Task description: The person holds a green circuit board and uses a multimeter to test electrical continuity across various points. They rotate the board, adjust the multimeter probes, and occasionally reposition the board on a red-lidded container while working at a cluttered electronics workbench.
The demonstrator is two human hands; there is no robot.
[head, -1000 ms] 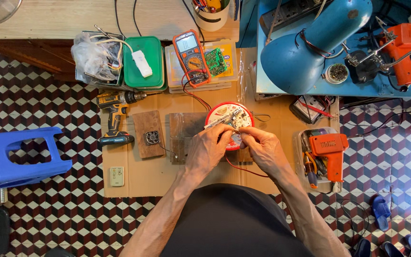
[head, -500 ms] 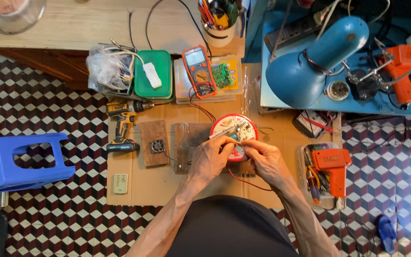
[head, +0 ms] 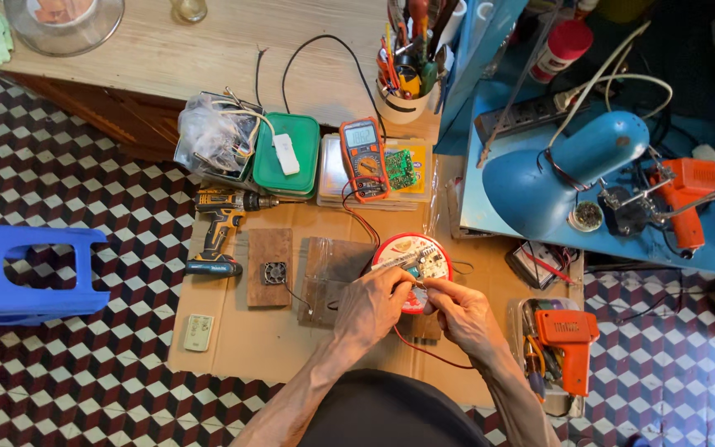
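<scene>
Red-rimmed round device (head: 414,261) with a white inside sits on the cardboard sheet (head: 233,348) at centre, just ahead of both hands. A thin metal tool (head: 403,261) lies across it, long axis running roughly 8 to 2 o'clock. From the left hand (head: 371,305) the device is at 1 o'clock, touching the fingertips; fingers are curled narrow, pinching the tool's near end. From the right hand (head: 463,317) it lies at 10 o'clock; fingers are pinched tight on something small at the rim, cannot tell what. Both forearms angle inward from 6 o'clock. A red wire (head: 424,352) trails under the right hand. An orange multimeter (head: 364,157) is at 12, a cordless drill (head: 218,228) at 9, an orange heat tool (head: 568,343) at 3.
</scene>
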